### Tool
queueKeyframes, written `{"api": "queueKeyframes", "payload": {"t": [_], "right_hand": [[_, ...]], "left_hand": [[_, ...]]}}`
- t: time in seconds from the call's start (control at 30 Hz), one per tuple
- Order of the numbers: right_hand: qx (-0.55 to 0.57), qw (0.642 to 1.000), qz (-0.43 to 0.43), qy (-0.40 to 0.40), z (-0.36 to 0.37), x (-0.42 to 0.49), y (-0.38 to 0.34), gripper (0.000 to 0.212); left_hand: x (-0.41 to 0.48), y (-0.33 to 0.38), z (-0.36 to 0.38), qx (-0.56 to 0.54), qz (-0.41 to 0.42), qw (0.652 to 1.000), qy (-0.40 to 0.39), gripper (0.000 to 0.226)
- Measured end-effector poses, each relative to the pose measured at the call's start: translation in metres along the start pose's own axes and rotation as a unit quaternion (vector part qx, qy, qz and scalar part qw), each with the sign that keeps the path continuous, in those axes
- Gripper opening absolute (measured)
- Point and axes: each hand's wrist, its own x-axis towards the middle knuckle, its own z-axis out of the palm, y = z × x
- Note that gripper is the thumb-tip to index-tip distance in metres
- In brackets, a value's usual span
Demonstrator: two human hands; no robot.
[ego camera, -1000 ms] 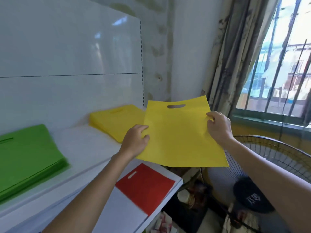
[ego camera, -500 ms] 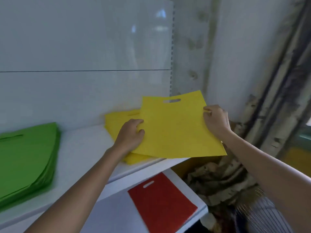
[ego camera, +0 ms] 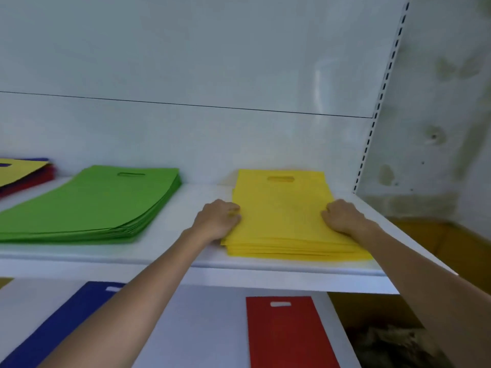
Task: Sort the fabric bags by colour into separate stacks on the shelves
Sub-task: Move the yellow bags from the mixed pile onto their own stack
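A stack of yellow fabric bags [ego camera: 281,216] lies at the right end of the white upper shelf [ego camera: 196,197], handle holes toward the back wall. My left hand [ego camera: 218,219] grips the stack's left edge with curled fingers. My right hand [ego camera: 342,216] holds the right edge the same way. A thicker stack of green bags [ego camera: 90,205] lies to the left, apart from the yellow one. On the lower shelf [ego camera: 212,328] lie a blue bag [ego camera: 66,322] and a red bag [ego camera: 284,335], each flat and separate.
At the far left of the upper shelf sits a mixed pile [ego camera: 24,171] with a yellow bag on top of red and blue ones. A brown cardboard box [ego camera: 451,243] stands to the right of the shelving, below a stained wall.
Both hands carried the single yellow bag leftward from the air onto the yellow stack, where it now lies flat. My view swung left, so the window and fan are out of sight.
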Motion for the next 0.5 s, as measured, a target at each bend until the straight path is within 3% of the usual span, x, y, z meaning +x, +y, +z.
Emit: {"api": "queueKeyframes", "payload": {"t": [0.1,0.23,0.37,0.5], "right_hand": [[0.013,1.000,0.006,0.001,0.004,0.003,0.003,0.037],[0.077,0.989,-0.041,0.116,-0.011,0.003,-0.007,0.034],[0.155,0.953,-0.186,0.181,-0.020,-0.001,-0.059,0.034],[0.251,0.907,-0.283,0.184,-0.016,-0.016,-0.161,0.032]], "left_hand": [[0.000,0.003,0.000,0.009,-0.012,0.999,0.045,0.026],[-0.005,0.004,-0.012,-0.009,-0.006,0.995,0.097,0.024],[-0.023,-0.014,-0.048,0.001,0.001,0.989,0.150,0.023],[-0.064,-0.057,-0.107,0.033,-0.016,0.974,0.222,0.026]]}}
